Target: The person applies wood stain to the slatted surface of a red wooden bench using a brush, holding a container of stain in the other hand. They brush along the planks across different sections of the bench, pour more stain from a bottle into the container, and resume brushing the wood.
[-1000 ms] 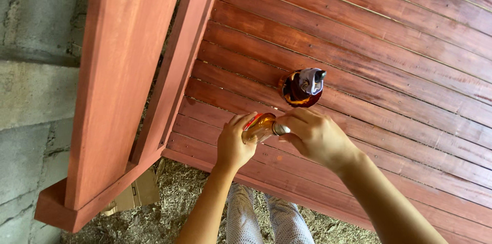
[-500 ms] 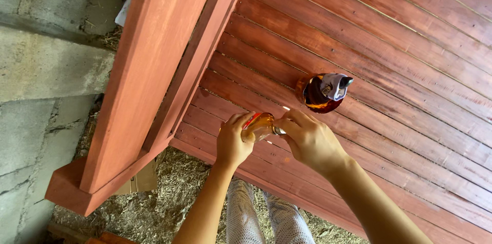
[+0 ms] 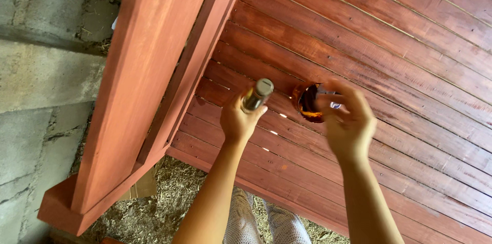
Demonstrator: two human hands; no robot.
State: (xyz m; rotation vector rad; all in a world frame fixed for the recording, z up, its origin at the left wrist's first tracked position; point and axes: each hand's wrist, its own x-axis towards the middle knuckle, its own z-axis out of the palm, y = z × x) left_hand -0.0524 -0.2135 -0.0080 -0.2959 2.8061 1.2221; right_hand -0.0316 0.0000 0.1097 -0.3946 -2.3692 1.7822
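Observation:
My left hand grips a small amber glass bottle with a metal cap, holding it upright above the red-stained wooden planks. My right hand hovers just to the right, over a small container smeared with red-brown stain that stands on the planks. Its fingers are spread around a pale handle sticking out of the container. The hand is blurred, so I cannot make out whether it grips the handle.
A thick red-stained post with a base block rises at the left, beside a grey concrete wall. Below the planks' edge there is straw-strewn ground. My legs in pale patterned trousers show beneath my arms.
My right hand has left the bottle's cap and moved right to the stained container. My left hand has lifted the bottle a little, its cap now in full view.

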